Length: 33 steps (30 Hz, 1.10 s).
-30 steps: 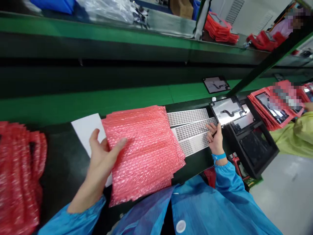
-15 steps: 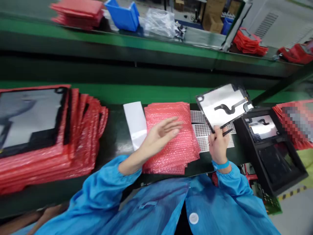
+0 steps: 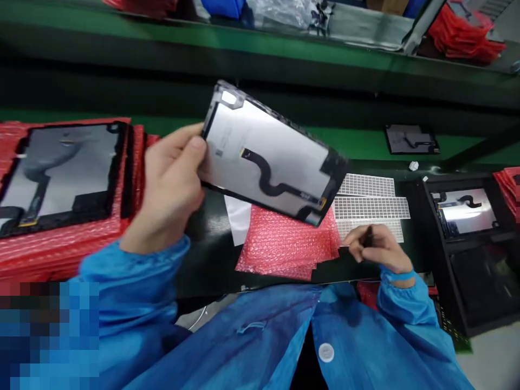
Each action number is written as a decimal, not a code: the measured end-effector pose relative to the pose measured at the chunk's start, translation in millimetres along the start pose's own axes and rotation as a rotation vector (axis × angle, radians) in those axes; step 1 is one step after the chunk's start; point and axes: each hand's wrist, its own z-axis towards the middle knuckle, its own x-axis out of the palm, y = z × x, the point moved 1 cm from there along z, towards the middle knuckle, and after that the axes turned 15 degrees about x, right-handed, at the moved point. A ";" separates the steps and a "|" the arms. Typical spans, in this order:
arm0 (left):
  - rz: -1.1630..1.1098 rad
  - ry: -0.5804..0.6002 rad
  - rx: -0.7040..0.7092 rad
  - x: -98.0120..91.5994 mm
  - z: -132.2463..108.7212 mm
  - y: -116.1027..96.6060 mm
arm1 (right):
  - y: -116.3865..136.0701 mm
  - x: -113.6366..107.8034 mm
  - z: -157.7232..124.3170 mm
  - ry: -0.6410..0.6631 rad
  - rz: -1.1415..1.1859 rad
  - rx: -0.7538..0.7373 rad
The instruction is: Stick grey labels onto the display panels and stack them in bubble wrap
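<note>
My left hand (image 3: pixel 170 179) grips a tablet screen panel (image 3: pixel 272 157) by its left edge, thumb on top. The panel is tilted, its silver back facing me, with a curved black flex cable (image 3: pixel 266 179) across it. Beneath hangs the stack of red bubble-wrap bags (image 3: pixel 284 249), which the panel partly covers. My right hand (image 3: pixel 377 246) is closed around a slim black tool (image 3: pixel 369 236), seen nearly end-on; it looks like tweezers, but its kind is unclear. That hand is beside the white-gridded sticker sheets (image 3: pixel 371 207).
On the left, a screen panel (image 3: pixel 65 168) tops a pile of red bubble-wrap bags (image 3: pixel 97 230). A black tray (image 3: pixel 441 260) on the right holds a panel (image 3: pixel 467 210). Another panel (image 3: pixel 411 139) lies at the back right. A raised shelf (image 3: pixel 264 46) runs along the back.
My left hand, earlier empty over the red bags, has moved left and now holds a screen panel. My right hand has let go of its panel, moved lower, and keeps the black tool.
</note>
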 end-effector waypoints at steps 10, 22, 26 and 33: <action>0.134 0.971 -0.287 74.2 64.9 41.4 | -7.1 -62.0 39.5 -0.669 -0.064 -0.076; 0.368 1.063 0.819 131.7 -60.1 -12.7 | -48.2 -77.7 90.5 -0.580 -0.140 0.084; 0.487 1.197 0.826 147.1 -98.4 -8.2 | -55.6 -76.4 93.2 -0.574 -0.193 0.074; 0.558 1.204 0.826 148.4 -100.3 -2.6 | -51.0 -74.7 89.5 -0.602 -0.221 0.080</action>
